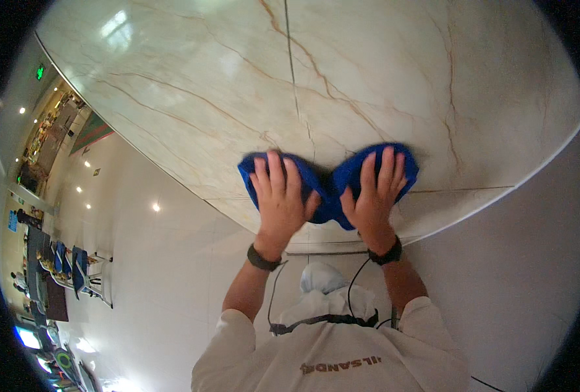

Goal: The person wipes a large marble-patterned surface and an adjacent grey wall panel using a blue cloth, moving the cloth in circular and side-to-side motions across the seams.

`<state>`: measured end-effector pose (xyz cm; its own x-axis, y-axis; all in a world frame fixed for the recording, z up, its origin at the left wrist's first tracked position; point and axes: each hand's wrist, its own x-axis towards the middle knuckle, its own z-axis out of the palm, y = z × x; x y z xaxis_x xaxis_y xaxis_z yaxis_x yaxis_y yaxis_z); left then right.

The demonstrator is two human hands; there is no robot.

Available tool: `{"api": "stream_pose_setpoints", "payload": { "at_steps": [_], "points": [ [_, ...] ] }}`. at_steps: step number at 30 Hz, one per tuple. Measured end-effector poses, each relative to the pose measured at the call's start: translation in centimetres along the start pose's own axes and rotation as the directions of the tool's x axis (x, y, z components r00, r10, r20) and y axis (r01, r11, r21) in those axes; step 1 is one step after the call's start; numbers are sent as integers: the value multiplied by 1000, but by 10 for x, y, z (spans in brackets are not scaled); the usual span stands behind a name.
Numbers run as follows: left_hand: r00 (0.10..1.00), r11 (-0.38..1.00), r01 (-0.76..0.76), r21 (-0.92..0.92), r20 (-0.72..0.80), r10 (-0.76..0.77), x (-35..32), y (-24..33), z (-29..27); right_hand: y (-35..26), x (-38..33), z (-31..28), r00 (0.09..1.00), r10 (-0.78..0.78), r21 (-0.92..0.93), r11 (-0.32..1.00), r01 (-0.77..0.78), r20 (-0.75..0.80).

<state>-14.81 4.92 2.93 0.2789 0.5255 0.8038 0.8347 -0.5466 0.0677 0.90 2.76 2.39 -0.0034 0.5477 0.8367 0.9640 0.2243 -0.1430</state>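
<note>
A blue cloth (329, 204) lies spread against a pale, brown-veined marble surface (381, 72), near its lower edge. On the cloth's left half rests my left hand (279, 189), palm down, fingers stretched out and slightly apart. My right hand (376, 189) presses flat on the right half in the same way, its thumb toward the middle. Between the two hands the cloth dips and bunches. Neither hand has its fingers wrapped round the cloth. What lies beneath it is hidden.
Dark bands circle both wrists, and thin black cables (353, 287) run near my arms. The marble's curved edge (172, 176) borders a glossy pale floor (152, 261). Wheeled chairs (77, 268) and a lit screen (28, 337) stand off to the left.
</note>
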Motion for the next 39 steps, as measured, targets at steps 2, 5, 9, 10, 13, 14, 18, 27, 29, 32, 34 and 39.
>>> {"api": "stream_pose_setpoints", "payload": {
  "at_steps": [2,5,9,10,13,14,18,27,29,32,34,39],
  "points": [
    [1000,999,-25,46,-3,25,6,-6,-3,13,17,-8,991,-24,-49,999,18,-131],
    [997,997,71,-31,-16,-72,-9,-9,-2,32,6,-4,981,47,-57,997,-58,-186],
    [992,980,129,-149,22,-127,-49,-3,15,32,-48,18,980,165,9,986,-165,-111],
    [992,981,129,-146,15,-128,-53,-3,15,26,-53,18,983,174,31,984,-173,-56],
    [996,989,-41,-140,-86,29,-59,-8,17,18,-50,14,976,205,124,973,-195,-73],
    [995,990,-46,-135,-89,34,-59,-8,14,15,-45,10,986,159,103,983,-155,-40],
    [1000,990,17,-138,24,-14,-51,2,-4,16,-15,-12,996,80,65,995,-79,-23],
    [969,978,179,-111,190,-156,-31,45,-9,40,-25,-16,978,166,23,986,-165,-125],
    [975,976,180,-125,157,-160,-24,50,-10,44,-35,-14,982,156,17,988,-155,-110],
    [983,976,164,-146,108,-149,-9,52,-10,54,-31,-21,990,113,-16,993,-115,-88],
    [993,987,111,-114,45,-107,1,50,-11,65,-21,-29,989,71,-38,996,-77,-130],
    [1000,998,-27,-54,12,28,19,60,-3,101,4,-63,985,82,-61,994,-92,-153]
  ]
}}
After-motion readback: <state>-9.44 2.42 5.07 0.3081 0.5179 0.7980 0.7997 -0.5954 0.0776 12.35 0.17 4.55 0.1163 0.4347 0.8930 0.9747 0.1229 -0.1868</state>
